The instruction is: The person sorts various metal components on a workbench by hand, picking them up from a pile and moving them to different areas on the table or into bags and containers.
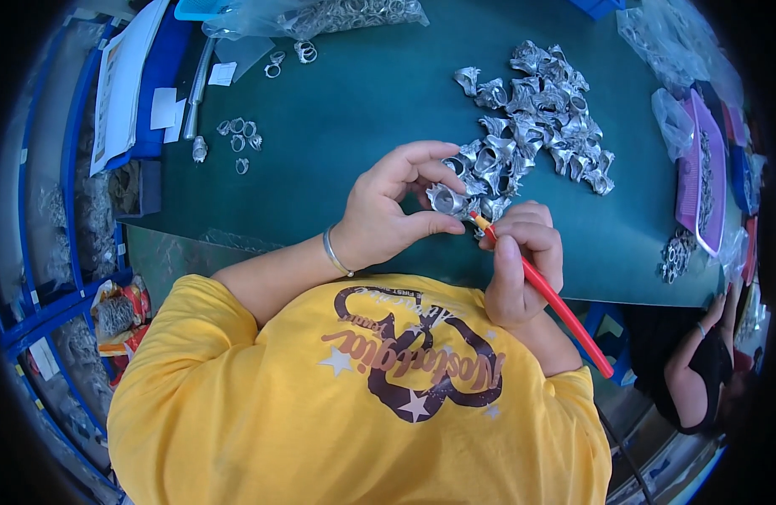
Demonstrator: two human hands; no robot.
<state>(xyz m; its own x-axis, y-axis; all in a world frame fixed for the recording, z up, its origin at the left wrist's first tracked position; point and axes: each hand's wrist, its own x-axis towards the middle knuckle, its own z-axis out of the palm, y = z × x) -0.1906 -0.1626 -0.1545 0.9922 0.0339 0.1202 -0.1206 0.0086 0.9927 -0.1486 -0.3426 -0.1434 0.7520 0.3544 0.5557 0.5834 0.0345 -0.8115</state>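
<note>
My left hand [392, 198] has its thumb and fingers closed round a silvery metal ring [446, 200] with a jagged, rough edge, its round opening turned up. In my right hand [524, 261] is a long red pencil-like stick [564, 318] with a yellowish band near its pointed end. That tip lies just right of the ring; whether it touches the metal I cannot tell. Right beyond both hands spreads a heap of similar rough metal rings [535, 114], reaching away across the green table [346, 101]. Some of its nearest pieces are partly hidden behind my fingers.
Several loose rings [239, 135] lie at the left. A bag of rings [358, 13] sits at the far edge, and a purple basket [691, 181] stands at the right edge. Blue shelving [34, 316] lines the left; another person [695, 370] is at the lower right.
</note>
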